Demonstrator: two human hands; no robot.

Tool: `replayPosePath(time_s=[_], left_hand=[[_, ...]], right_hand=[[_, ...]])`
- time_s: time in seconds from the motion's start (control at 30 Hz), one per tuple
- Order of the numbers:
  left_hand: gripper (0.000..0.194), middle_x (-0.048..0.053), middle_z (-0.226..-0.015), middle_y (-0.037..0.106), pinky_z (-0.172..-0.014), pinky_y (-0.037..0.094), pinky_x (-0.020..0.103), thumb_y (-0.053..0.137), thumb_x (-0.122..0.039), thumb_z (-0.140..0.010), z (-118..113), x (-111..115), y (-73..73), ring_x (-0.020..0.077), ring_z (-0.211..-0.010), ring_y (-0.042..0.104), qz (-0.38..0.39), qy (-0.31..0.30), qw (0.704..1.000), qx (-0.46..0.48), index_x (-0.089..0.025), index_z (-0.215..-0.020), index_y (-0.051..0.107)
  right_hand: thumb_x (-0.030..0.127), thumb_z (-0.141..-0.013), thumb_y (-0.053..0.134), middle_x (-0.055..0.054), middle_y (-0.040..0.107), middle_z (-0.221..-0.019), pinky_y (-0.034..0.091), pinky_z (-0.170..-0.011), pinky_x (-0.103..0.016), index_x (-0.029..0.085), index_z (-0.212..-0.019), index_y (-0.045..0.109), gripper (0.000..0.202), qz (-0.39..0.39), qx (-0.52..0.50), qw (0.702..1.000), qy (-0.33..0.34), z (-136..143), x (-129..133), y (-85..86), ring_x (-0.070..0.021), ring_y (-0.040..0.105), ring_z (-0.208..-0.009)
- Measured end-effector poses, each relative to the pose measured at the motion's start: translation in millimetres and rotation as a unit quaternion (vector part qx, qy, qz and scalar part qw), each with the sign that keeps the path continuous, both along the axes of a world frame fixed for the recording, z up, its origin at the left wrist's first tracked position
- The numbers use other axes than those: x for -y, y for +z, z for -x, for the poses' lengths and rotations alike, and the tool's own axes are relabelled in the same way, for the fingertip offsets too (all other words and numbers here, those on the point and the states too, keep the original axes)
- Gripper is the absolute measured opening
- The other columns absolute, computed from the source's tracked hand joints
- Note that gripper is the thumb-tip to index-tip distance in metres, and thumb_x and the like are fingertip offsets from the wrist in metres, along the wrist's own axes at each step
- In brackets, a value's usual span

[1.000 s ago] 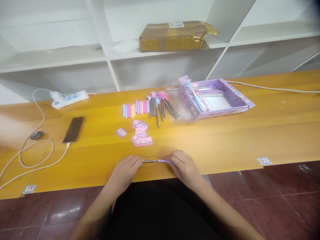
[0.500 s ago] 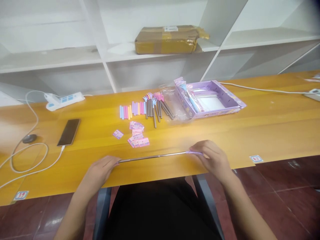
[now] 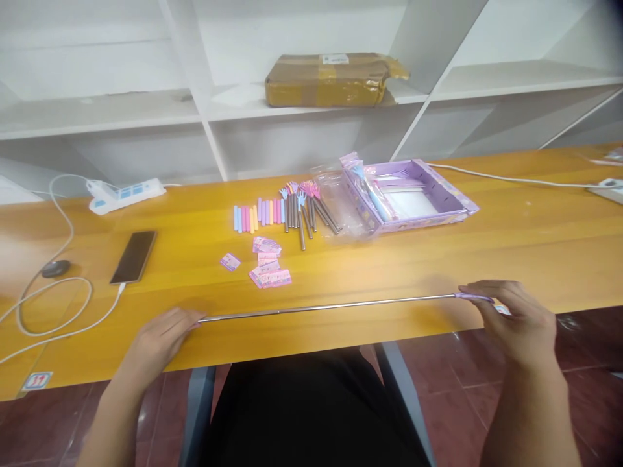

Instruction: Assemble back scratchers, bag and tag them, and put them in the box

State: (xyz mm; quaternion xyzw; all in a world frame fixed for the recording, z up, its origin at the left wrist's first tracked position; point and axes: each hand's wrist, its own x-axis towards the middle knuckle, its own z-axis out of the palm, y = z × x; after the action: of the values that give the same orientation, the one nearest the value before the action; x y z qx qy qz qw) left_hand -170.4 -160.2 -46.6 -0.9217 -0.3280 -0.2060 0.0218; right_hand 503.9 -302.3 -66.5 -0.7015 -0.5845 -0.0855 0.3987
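Note:
A telescopic back scratcher [image 3: 326, 307] stretches long and nearly level between my two hands, low over the front of the table. Pinched at the metal rod's left end is my left hand [image 3: 163, 337]. My right hand [image 3: 520, 318] grips the purple head at the other end, whose tip is partly covered by my fingers. Behind the rod lie several small printed cards [image 3: 270, 277]. Farther back are a row of pastel tubes [image 3: 257, 215] and a bunch of collapsed back scratchers [image 3: 302, 214] with coloured hand-shaped heads.
A purple open box [image 3: 418, 220] holds wrapped pieces, with clear plastic beside it. On the left are a phone [image 3: 134, 257] on a cable and a power strip [image 3: 127, 196]. A taped carton [image 3: 326, 87] sits on the shelf behind the table [image 3: 370, 266].
My hands have moved apart, the right one far to the right and the left one somewhat left. The rod between them has grown much longer.

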Motion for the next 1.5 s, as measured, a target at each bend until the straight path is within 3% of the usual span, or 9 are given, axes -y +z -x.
replayPosePath(time_s=[0.23,0.37,0.53,0.67,0.9,1.13,1.33,1.5], left_hand=[[0.02,0.005,-0.109,0.08,-0.089,0.058,0.03,0.058,-0.033,-0.112,-7.7,2.8,-2.1,0.019,-0.092,0.077,0.036,0.012,0.999,0.0,-0.021,-0.123,0.07],[0.017,0.006,-0.107,0.078,-0.093,0.056,0.034,0.058,-0.025,-0.111,-5.4,3.0,1.0,0.0207,-0.094,0.074,0.041,0.012,0.999,0.0,-0.022,-0.123,0.07],[0.026,0.008,-0.112,0.078,-0.094,0.055,0.04,0.054,-0.015,-0.109,-1.7,2.2,0.1,0.0248,-0.098,0.071,0.017,0.031,0.999,-0.001,-0.022,-0.131,0.067],[0.031,0.008,-0.113,0.077,-0.093,0.055,0.039,0.046,-0.011,-0.108,-4.1,2.3,-3.1,0.0247,-0.098,0.071,0.013,0.057,0.998,-0.013,-0.022,-0.128,0.067],[0.037,0.008,-0.11,0.076,-0.088,0.055,0.038,0.046,-0.007,-0.105,-9.1,1.8,2.5,0.024,-0.093,0.069,-0.018,0.044,0.999,-0.012,-0.023,-0.132,0.065],[0.048,0.011,-0.112,0.076,-0.089,0.057,0.041,0.045,-0.003,-0.101,-13.9,-0.7,-0.3,0.027,-0.096,0.071,-0.05,0.028,0.998,-0.01,-0.023,-0.142,0.06],[0.051,0.011,-0.116,0.075,-0.092,0.056,0.042,0.045,-0.001,-0.101,-21.7,-2.9,4.9,0.0275,-0.101,0.071,-0.037,0.026,0.999,-0.006,-0.023,-0.144,0.06],[0.048,0.01,-0.111,0.077,-0.086,0.057,0.039,0.043,0.001,-0.102,-59.2,2.1,7.1,0.0246,-0.095,0.073,-0.057,0.007,0.998,-0.006,-0.021,-0.14,0.061]], right_hand=[[0.047,-0.102,0.063,-0.01,0.08,-0.098,0.057,-0.088,-0.04,0.029,-0.091,0.075,0.024,0.039,0.014,0.999,-0.017,-8.7,0.5,-17.2,-0.025,0.076,-0.094],[0.044,-0.101,0.059,-0.011,0.079,-0.102,0.056,-0.092,-0.04,0.028,-0.094,0.072,0.022,0.035,0.017,0.999,-0.036,-10.8,-0.6,-22.6,-0.0256,0.076,-0.097],[0.041,-0.101,0.053,-0.011,0.08,-0.1,0.057,-0.087,-0.037,0.025,-0.094,0.071,0.026,0.008,0.029,0.997,-0.069,-4.0,-1.0,-22.2,-0.0242,0.077,-0.091],[0.036,-0.099,0.05,-0.009,0.08,-0.096,0.056,-0.077,-0.033,0.022,-0.103,0.072,0.026,0.029,-0.021,0.994,-0.103,7.3,-1.8,-18.3,-0.0209,0.077,-0.078],[0.032,-0.098,0.055,-0.008,0.078,-0.102,0.055,-0.076,-0.033,0.023,-0.107,0.07,0.019,0.054,-0.093,0.985,-0.133,17.4,-5.2,-21.9,-0.0206,0.077,-0.08],[0.03,-0.101,0.054,-0.009,0.075,-0.106,0.055,-0.075,-0.032,0.023,-0.103,0.067,0.015,0.046,-0.096,0.986,-0.129,22.2,-12.8,-27.4,-0.0186,0.075,-0.079],[0.031,-0.105,0.053,-0.008,0.073,-0.101,0.055,-0.077,-0.031,0.021,-0.11,0.068,0.019,0.039,-0.07,0.992,-0.097,31.4,-18.2,-18.1,-0.0188,0.076,-0.083],[0.033,-0.109,0.053,-0.007,0.075,-0.106,0.056,-0.073,-0.029,0.022,-0.112,0.07,0.02,0.017,-0.04,0.999,-0.007,68.5,-30.8,-6.3,-0.0177,0.075,-0.083]])
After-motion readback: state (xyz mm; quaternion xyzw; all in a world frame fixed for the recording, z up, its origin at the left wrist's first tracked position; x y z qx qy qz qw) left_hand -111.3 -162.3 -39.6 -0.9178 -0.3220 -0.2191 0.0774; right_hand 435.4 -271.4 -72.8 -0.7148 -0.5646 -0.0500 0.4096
